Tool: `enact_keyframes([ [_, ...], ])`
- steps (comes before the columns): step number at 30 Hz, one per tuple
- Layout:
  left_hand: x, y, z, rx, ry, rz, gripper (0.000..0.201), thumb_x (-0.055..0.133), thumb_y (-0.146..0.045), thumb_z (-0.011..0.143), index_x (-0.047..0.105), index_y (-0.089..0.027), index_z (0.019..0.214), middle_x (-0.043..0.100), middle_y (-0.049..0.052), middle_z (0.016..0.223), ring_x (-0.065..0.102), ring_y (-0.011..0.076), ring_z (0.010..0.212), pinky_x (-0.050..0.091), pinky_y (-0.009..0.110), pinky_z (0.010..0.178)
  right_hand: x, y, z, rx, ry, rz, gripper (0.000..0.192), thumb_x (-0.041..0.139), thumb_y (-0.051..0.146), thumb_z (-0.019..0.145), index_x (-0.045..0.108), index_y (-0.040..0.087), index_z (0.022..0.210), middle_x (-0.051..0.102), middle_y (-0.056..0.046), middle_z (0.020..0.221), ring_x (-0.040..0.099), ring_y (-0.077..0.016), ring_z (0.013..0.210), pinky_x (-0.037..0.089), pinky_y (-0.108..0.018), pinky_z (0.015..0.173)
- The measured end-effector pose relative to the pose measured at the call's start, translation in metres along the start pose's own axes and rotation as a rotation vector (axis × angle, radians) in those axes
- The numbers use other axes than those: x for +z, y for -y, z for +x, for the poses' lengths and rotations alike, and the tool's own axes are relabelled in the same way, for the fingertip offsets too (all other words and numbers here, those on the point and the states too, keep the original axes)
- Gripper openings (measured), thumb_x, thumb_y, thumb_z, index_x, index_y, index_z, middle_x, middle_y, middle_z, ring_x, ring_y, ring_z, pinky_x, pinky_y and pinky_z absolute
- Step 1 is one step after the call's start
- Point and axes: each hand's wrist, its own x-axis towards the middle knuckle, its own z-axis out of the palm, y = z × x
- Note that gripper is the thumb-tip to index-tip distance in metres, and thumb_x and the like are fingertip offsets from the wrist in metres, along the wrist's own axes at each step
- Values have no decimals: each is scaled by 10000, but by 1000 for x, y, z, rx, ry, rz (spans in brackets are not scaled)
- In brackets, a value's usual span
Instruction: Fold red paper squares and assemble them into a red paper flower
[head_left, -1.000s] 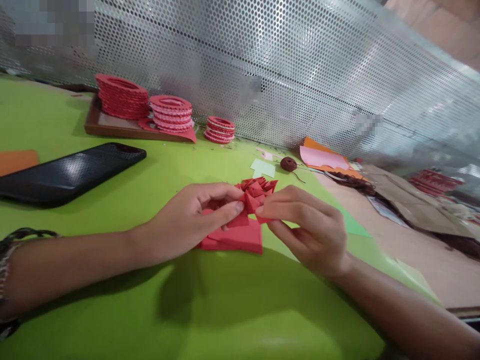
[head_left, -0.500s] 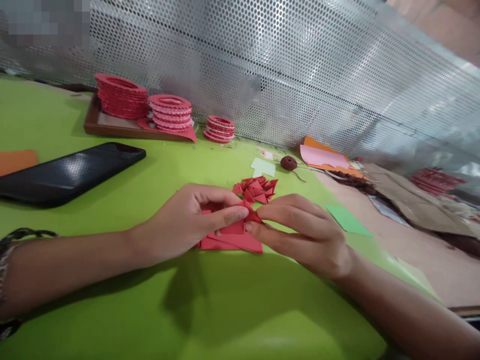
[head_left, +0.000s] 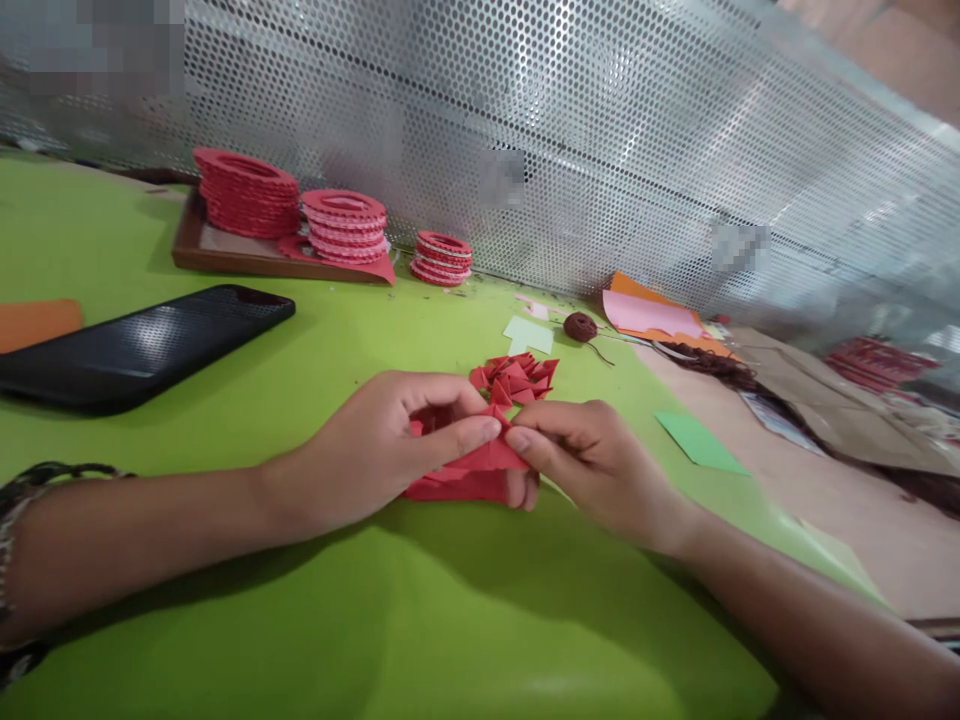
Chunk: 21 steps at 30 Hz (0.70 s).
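Between my two hands is a piece of folded red paper (head_left: pixel 489 455), its peak pointing away from me. My left hand (head_left: pixel 405 425) pinches it with thumb and forefinger. On its right edge, the thumb and fingers of my right hand (head_left: pixel 592 465) are closed too. Beneath it lie flat red paper sheets (head_left: pixel 457 488) on the green table, partly covered by my fingers. Just beyond the hands sits a heap of small folded red paper pieces (head_left: pixel 517 377).
A black phone (head_left: pixel 150 345) lies at left. Stacks of red paper rings (head_left: pixel 247 195) stand in a brown tray (head_left: pixel 240 262) before a perforated metal panel (head_left: pixel 450 120). A brown yarn ball (head_left: pixel 580 326) and a green paper (head_left: pixel 697 442) lie to the right.
My right hand has turned and curled its fingers, its thumb now on top at the paper's right edge. The paper's lower part spreads wider to the right. My left hand has barely moved.
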Motion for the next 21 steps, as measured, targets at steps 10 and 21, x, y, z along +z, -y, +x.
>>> enact_keyframes([
  [10, 2, -5, -2, -51, 134, -150, 206, 401, -253, 851, 481, -187, 673, 418, -98, 456, 399, 42, 387, 290, 118, 377, 0, 4, -2, -133, -6, -253, 321, 428, 140, 881, 502, 140, 569, 557, 46, 456, 491, -17, 387, 388, -105, 437],
  [21, 3, -4, 1, -218, 141, -247, 147, 397, -316, 856, 503, -222, 894, 414, -114, 380, 318, 63, 334, 250, 136, 348, -1, -5, -4, -491, -260, -543, 78, 525, 83, 816, 578, 138, 802, 648, -40, 762, 591, -118, 693, 494, -222, 640],
])
